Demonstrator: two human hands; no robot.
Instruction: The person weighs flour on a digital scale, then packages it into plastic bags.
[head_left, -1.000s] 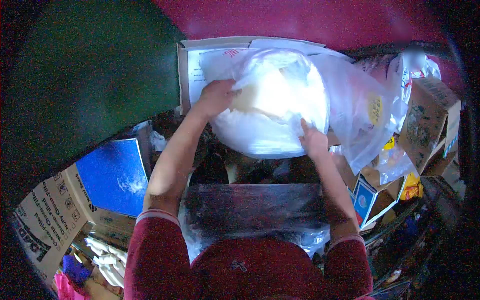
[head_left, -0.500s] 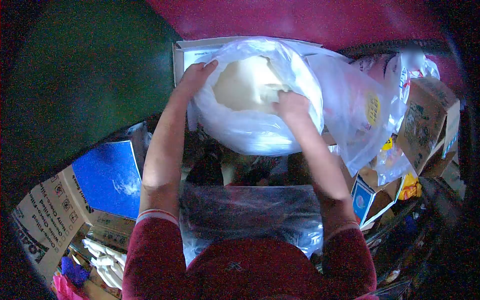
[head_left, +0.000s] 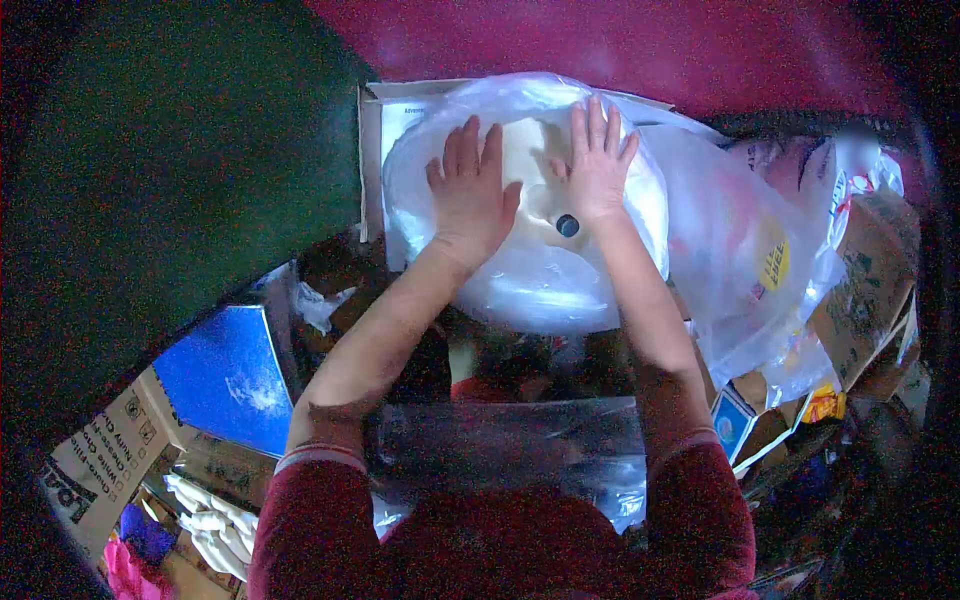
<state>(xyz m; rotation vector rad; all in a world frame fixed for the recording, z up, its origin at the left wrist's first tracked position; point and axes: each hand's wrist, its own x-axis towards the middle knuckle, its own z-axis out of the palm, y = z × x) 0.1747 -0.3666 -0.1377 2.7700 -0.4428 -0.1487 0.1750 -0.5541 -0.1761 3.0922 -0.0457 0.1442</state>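
A clear plastic bag stands open before me, its rim spread wide around a cream-white powder. Over the left part of the opening hovers my left hand, fingers spread and holding nothing. My right hand is also open, fingers stretched away from me over the bag's right side. Just left of the right wrist, a small dark round end, like a cap or handle tip, shows at the powder; the rest of that item is mostly hidden.
Behind the bag is an open cardboard box edge. Translucent plastic bags lie to the right, beside a brown carton. A blue panel and a printed carton are at left. Folded clear plastic lies close to my body.
My left hand has let go of the bag's rim and moved right over the opening. My right hand has released what it gripped in the powder and opened, reaching farther forward.
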